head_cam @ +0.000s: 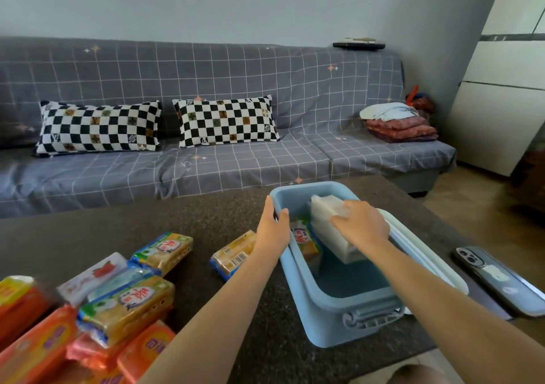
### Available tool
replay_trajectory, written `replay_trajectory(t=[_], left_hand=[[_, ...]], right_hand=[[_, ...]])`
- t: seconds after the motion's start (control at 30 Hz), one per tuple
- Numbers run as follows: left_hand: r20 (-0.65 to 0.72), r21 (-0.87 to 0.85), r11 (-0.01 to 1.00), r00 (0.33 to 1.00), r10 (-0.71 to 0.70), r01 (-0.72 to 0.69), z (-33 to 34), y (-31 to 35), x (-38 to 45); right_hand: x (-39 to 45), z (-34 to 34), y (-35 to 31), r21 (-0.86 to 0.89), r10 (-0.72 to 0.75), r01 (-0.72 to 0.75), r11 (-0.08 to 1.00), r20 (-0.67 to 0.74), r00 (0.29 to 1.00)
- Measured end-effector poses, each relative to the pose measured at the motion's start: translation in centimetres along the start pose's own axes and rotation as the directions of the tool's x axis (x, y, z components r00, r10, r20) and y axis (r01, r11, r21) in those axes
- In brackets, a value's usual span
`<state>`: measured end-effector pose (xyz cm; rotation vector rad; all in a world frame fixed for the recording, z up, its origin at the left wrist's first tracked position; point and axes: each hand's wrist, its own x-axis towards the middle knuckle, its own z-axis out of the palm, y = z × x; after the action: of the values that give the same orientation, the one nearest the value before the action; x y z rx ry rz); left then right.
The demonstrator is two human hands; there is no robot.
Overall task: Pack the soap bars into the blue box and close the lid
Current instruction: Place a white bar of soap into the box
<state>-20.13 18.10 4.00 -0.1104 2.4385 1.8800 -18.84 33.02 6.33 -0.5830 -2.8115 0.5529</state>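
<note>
The open blue box [333, 319] stands on the dark table, right of centre. My left hand [272, 226] grips its left rim. Inside the box my right hand [361, 223] holds a white soap pack [324, 209], tilted over the floor of the box. A yellow soap bar [305, 240] stands in the box near the left wall. The box's pale lid [427, 258] lies behind the box's right side. One yellow bar [233, 255] lies just left of the box. Several orange, yellow and white soap bars [124, 304] are piled at the front left.
A phone [498, 279] lies on the table to the right of the box. A grey sofa [206, 159] with two checked cushions runs behind the table. Folded clothes [398, 124] sit on the sofa's right end. The table's front edge is close to me.
</note>
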Motion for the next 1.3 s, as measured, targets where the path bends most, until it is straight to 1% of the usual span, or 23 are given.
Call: replay_trajectory(t=[0.1,0.23,0.3,0.37,0.47,0.6,0.77,0.87,0.97,1.03,1.1,1.2,1.3], left_hand=[[0.006,0.000,1.000,1.000,0.001,-0.001,-0.1,-0.3,0.3],[0.016,0.004,1.000,1.000,0.016,-0.016,0.0,-0.8,1.0],[0.017,-0.003,1.000,1.000,0.024,-0.024,0.1,-1.0,1.3],[0.017,-0.027,0.999,0.999,0.028,-0.028,0.2,-1.2,1.5],[0.017,-0.046,0.998,0.999,0.032,-0.031,0.2,-1.5,1.8],[0.007,-0.058,0.998,0.999,0.036,-0.036,0.3,-1.7,1.8],[0.007,-0.048,0.998,0.999,0.040,-0.040,0.4,-1.7,1.7],[0.002,-0.035,0.999,1.000,0.026,-0.026,0.4,-1.6,1.7],[-0.005,-0.022,0.999,0.999,0.032,-0.032,0.4,-1.7,1.8],[0.000,-0.018,0.999,0.999,0.036,-0.036,0.4,-1.7,1.8],[0.003,-0.010,1.000,1.000,0.028,-0.028,0.3,-1.5,1.6],[0.004,-0.009,1.000,1.000,0.003,-0.003,0.2,-1.0,1.0],[-0.006,-0.046,0.999,1.000,-0.025,0.025,-0.2,-0.6,0.2]], right_hand=[[0.8,1.5,-0.1,-0.071,-0.057,0.056,0.996,-0.001,0.998],[1.1,3.3,0.1,-0.053,-0.078,0.078,0.996,0.009,0.997],[1.1,4.1,0.5,-0.039,-0.069,0.072,0.997,0.082,0.994],[1.0,4.8,0.9,0.016,-0.046,0.044,0.999,0.171,0.984],[1.0,5.5,1.2,0.078,-0.024,0.003,0.997,0.261,0.965],[1.1,6.0,1.1,-0.018,0.085,-0.085,0.996,0.402,0.912],[1.2,6.3,1.1,-0.066,0.099,-0.079,0.995,0.429,0.898],[1.5,6.2,0.8,-0.131,0.114,-0.060,0.990,0.461,0.880],[1.6,6.0,0.6,-0.153,0.115,-0.043,0.987,0.500,0.859],[1.7,5.6,0.5,-0.171,0.077,0.010,0.985,0.494,0.866],[1.6,4.8,0.4,-0.167,-0.002,0.084,0.982,0.439,0.898],[0.9,3.7,-0.1,-0.053,-0.112,0.139,0.989,0.344,0.932],[-0.5,2.4,-1.1,0.093,-0.232,0.215,0.972,0.246,0.941]])
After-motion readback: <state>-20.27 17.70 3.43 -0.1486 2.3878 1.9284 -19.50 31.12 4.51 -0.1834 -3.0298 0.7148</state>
